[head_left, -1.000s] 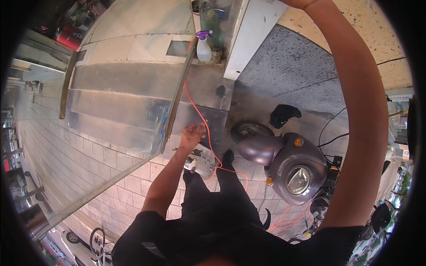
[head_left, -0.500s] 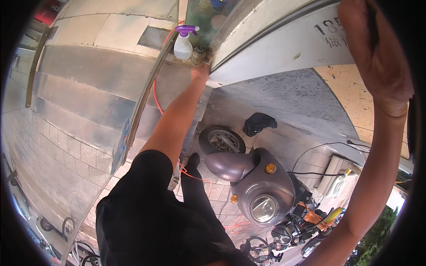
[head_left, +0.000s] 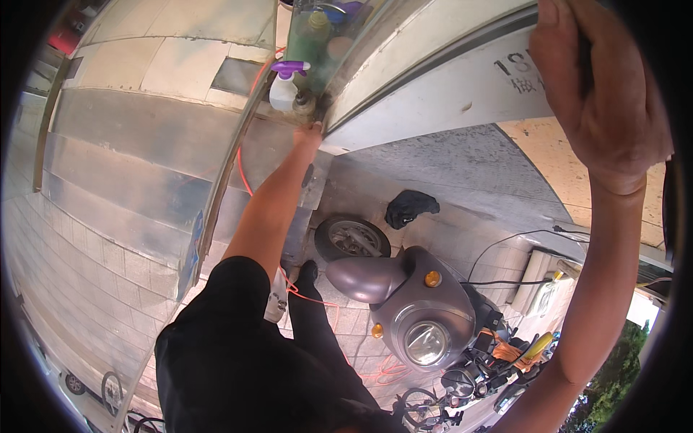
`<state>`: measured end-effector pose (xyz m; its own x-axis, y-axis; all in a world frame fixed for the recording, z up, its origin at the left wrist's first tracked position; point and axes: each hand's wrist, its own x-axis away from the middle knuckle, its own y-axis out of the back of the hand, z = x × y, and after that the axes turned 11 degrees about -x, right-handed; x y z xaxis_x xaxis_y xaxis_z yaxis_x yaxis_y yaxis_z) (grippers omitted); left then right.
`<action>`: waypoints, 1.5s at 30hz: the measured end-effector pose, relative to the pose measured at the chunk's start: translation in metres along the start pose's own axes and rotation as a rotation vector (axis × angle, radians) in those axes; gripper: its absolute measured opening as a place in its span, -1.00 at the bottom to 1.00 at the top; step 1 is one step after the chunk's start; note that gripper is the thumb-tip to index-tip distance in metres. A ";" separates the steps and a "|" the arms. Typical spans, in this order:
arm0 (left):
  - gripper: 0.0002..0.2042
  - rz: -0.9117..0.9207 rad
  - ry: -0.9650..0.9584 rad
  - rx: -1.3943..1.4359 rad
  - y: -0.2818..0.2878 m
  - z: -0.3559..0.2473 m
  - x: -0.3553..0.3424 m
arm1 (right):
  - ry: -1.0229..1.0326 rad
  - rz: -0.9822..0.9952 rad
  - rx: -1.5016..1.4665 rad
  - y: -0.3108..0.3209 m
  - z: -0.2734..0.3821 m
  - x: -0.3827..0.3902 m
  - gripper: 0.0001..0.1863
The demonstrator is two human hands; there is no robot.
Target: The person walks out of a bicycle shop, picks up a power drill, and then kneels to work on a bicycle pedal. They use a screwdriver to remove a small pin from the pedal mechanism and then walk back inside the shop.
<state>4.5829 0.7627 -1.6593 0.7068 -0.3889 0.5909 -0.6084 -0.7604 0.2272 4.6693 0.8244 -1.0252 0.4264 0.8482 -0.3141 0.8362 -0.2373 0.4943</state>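
Observation:
A white panel [head_left: 433, 115] with dark markings and a long grooved edge spans the upper right of the view. My right hand [head_left: 599, 101] is raised high on it, fingers bent and closed round its edge. My left hand [head_left: 309, 131] reaches to the panel's lower left corner, fingers curled against it and partly hidden. Just beyond that hand stand a white spray bottle [head_left: 284, 92] with a purple trigger and a small dull container [head_left: 304, 105], beside a glass pane with greenish items [head_left: 317, 43] behind it.
A loose wheel [head_left: 339, 236], a black cloth bundle [head_left: 410, 208] and a grey scooter front [head_left: 411, 310] with round headlamp lie below the panel. Orange hose [head_left: 241, 173], dark cables [head_left: 491, 281], steps [head_left: 130, 133], parked bikes [head_left: 426, 408] and my foot surround them.
Since a second ago my left hand has moved up and forward to the panel's lower corner. The white panel now fills more of the upper right, with my right hand lower on it.

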 end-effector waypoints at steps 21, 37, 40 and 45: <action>-0.65 0.643 -0.156 -0.393 0.197 0.196 0.692 | -2.088 0.168 -0.941 0.391 0.565 -0.094 -0.78; -0.62 1.380 -0.426 -1.031 0.222 0.334 1.004 | -2.938 -0.513 -0.387 0.717 0.914 -0.359 -0.74; -0.63 1.503 -0.450 -1.053 0.208 0.363 1.059 | -3.118 -0.660 -0.132 0.769 0.928 -0.379 -0.70; -0.64 1.597 -0.422 -1.077 0.181 0.435 1.163 | -3.113 -0.895 0.124 0.855 0.999 -0.394 -0.64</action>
<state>5.4520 -0.0534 -1.2680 -0.6861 -0.4825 0.5445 -0.4817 0.8622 0.1570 5.5611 -0.1857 -1.2884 -0.5017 -0.7753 0.3838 0.8446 -0.5349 0.0236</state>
